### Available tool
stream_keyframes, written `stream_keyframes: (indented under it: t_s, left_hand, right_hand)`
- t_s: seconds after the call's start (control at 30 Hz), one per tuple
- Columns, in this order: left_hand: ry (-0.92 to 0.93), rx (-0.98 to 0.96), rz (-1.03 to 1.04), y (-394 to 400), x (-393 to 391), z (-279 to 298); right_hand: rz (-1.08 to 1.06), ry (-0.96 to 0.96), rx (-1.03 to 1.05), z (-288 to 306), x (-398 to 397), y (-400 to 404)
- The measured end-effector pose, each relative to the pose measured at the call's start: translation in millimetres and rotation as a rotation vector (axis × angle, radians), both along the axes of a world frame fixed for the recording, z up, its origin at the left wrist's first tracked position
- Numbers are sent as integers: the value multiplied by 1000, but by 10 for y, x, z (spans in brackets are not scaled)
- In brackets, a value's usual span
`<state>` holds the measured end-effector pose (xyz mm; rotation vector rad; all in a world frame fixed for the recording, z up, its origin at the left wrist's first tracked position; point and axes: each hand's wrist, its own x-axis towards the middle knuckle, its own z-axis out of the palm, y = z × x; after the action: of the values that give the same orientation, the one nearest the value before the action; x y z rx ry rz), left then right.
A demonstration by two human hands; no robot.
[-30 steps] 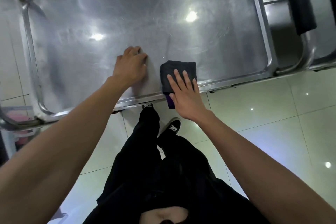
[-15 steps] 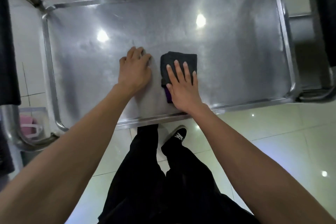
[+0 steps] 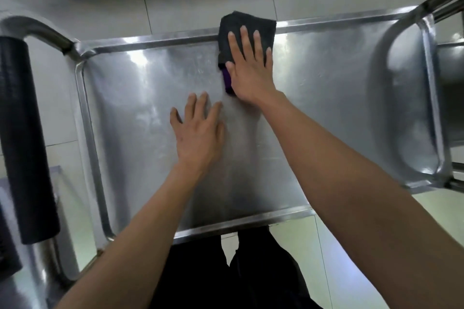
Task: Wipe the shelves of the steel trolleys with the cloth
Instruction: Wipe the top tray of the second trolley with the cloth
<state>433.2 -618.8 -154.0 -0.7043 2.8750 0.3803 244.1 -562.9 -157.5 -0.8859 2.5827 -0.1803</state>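
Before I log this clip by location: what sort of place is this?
Probably a commercial kitchen or a similar service room, though I can't be sure. A steel trolley shelf stands on a glossy tiled floor, and the right hand presses a dark cloth against the shelf's far rim.

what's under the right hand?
The dark cloth, pressed flat by the right hand against the far rim of the steel shelf. A purple edge shows beside the palm. The cloth's middle and the steel beneath are covered.
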Motion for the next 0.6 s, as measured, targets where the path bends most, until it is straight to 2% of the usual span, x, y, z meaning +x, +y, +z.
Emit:
stream_keyframes:
  t_s: [0.27,0.6]
  left_hand:
    - [-20,-5,-84,-102,70,-6]
    - [-22,22,-59,-64,352,87]
  right_hand:
    - [15,32,3,31,-99,-140]
    - [65,-15,38,113,941,890]
